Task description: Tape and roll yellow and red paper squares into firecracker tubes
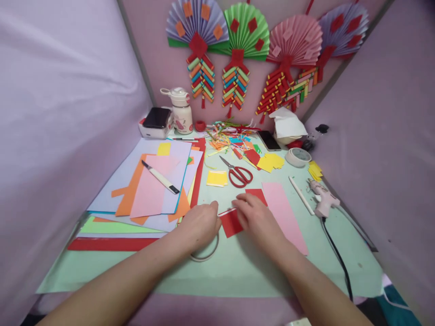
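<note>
— What lies nearest?
— The left hand (200, 225) rests on the green mat (238, 271), loosely curled, fingertips at the left edge of a small red paper piece (230, 224). Whether it pinches the piece, I cannot tell. A thin ring (207, 256) lies beneath it.
— And the right hand (257, 218)?
— It is spread open and grips nothing. Its fingertips press the piece's upper edge flat on the mat.
— Farther out?
— A pink strip (284, 213) lies just beside the right hand, with scissors (238, 174) beyond. A craft knife (160, 177) lies on the paper stack (112, 199) at left, and paper fans (246, 29) hang on the back wall.
</note>
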`<state>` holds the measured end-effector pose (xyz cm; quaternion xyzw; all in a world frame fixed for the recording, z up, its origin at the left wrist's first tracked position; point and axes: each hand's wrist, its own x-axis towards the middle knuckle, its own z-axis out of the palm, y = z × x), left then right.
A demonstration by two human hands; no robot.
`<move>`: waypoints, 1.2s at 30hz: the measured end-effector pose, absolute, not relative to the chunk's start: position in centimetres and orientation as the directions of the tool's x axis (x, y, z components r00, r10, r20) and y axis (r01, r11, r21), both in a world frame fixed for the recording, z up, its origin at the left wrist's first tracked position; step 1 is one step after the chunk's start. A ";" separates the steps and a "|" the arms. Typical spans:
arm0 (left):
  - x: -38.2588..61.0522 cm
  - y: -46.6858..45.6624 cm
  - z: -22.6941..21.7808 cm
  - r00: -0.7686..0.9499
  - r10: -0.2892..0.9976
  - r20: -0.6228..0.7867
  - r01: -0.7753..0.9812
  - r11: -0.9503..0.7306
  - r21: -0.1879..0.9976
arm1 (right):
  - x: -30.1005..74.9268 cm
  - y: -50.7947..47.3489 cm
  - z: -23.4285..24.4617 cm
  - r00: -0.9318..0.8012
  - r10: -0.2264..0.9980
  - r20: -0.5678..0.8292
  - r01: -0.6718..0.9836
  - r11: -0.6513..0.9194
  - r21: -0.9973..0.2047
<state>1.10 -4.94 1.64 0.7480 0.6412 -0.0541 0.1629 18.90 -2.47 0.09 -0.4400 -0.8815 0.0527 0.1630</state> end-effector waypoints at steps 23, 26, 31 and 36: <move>0.4 -5.2 0.6 0.212 0.954 -0.214 0.967 -0.173 0.187 | 23.1 -2.5 1.0 -0.433 0.898 -0.083 0.812 0.349 -0.467; 0.5 -5.1 0.8 0.220 0.948 -0.228 0.966 -0.178 0.189 | 25.0 -5.4 0.3 -0.465 0.885 -0.033 0.790 0.398 -0.466; 0.7 -4.9 1.0 0.218 0.943 -0.251 0.968 -0.177 0.176 | 25.6 -7.6 0.2 -0.516 0.853 0.086 0.801 0.515 -0.305; 0.8 -5.0 0.9 0.212 0.943 -0.258 0.972 -0.177 0.154 | 25.2 -7.4 -0.4 -0.567 0.812 0.134 0.782 0.583 -0.220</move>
